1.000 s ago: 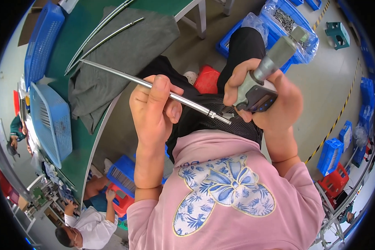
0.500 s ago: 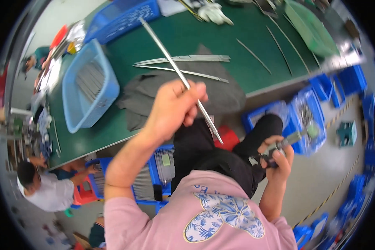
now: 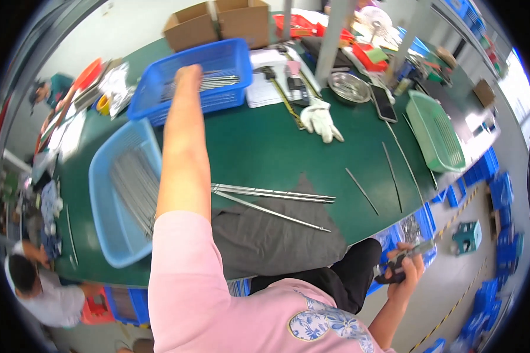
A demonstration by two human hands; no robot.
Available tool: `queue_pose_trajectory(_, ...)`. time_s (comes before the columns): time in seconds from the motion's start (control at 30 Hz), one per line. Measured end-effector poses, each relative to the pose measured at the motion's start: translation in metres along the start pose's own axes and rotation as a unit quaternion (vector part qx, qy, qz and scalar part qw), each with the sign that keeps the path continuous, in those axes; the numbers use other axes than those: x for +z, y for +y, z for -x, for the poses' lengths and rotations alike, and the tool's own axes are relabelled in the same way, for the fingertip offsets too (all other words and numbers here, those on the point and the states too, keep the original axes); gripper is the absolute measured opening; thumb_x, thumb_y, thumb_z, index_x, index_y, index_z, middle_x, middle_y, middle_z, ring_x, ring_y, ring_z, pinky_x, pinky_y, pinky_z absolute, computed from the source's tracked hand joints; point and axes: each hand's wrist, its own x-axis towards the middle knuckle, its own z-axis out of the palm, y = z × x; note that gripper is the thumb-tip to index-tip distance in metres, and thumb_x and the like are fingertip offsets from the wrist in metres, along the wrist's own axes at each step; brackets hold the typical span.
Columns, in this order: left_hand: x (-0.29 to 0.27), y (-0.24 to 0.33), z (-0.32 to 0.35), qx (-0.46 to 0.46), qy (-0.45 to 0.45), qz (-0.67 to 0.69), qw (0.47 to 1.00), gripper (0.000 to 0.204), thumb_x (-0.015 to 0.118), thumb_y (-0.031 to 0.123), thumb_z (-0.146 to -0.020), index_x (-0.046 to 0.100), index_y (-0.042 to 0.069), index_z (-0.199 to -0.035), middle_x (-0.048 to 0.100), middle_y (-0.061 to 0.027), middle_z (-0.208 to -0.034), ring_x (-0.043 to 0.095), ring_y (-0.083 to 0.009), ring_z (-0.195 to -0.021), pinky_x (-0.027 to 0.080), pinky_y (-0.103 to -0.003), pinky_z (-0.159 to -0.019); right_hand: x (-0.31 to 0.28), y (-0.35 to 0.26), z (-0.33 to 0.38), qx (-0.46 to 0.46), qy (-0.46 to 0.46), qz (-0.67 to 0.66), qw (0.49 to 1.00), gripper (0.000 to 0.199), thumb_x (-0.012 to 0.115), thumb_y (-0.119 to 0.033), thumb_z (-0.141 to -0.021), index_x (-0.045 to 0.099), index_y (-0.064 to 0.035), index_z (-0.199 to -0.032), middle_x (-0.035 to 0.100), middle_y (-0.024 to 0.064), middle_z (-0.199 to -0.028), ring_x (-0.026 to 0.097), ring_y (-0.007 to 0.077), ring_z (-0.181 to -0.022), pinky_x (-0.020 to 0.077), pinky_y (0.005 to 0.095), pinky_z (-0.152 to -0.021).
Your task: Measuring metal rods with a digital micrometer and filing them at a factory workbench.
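Note:
My left arm stretches across the table, and my left hand [image 3: 187,75] is down in the dark blue basket [image 3: 225,99] at the back. Thin silver metal rods [image 3: 221,81] lie in that basket just right of the hand. Its fingers are hidden, so whether it holds a rod does not show. At the lower right, off the table's edge, my right hand [image 3: 405,273] is closed around a hand tool [image 3: 415,250] with a dark grip and a pale grey-green body. Several silver rods [image 3: 274,194] rest on a dark grey cloth [image 3: 265,244] in front of me.
A light blue basket [image 3: 103,206] of grey strips stands left of my arm. White gloves [image 3: 321,119], a tape measure, a phone [image 3: 384,105] and a metal bowl [image 3: 348,87] lie farther back. A green basket [image 3: 418,126] stands right. A co-worker [image 3: 35,288] sits at lower left.
My left hand has gone from above my lap, where it held a silver rod, forward into the dark blue basket. The right hand keeps its hold on the tool. The view has tilted up.

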Motion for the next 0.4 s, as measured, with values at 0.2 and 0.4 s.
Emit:
queue_pose_trajectory(0.2, 0.014, -0.032, -0.061, 0.018, -0.197, -0.118, 0.973, 0.013, 0.053, 0.015, -0.061, 0.059, 0.007, -0.053, 0.056, -0.0147, -0.058, 0.055, -0.027, -0.055, 0.041, -0.04, -0.053, 0.04, -0.025, -0.052, 0.023, 0.025, -0.012, 0.999, 0.032, 0.048, -0.022, -0.078, 0.05, 0.0041, -0.097, 0.054, 0.0107, -0.073, 0.043, 0.0106, -0.04, 0.034, 0.0196, -0.035)
queue_pose_trajectory(0.4, -0.027, -0.027, -0.044, -0.045, -0.042, 0.051, 0.997, 0.021, 0.046, 0.019, -0.071, 0.061, 0.01, -0.082, 0.058, -0.0107, -0.065, 0.055, -0.0245, -0.055, 0.041, -0.045, -0.055, 0.063, 0.007, -0.164, 0.168, -0.115, 0.191, 0.96, 0.031, 0.057, -0.027, -0.075, 0.052, -0.0032, -0.095, 0.055, 0.0082, -0.07, 0.045, 0.0113, -0.037, 0.0338, 0.0194, -0.032)
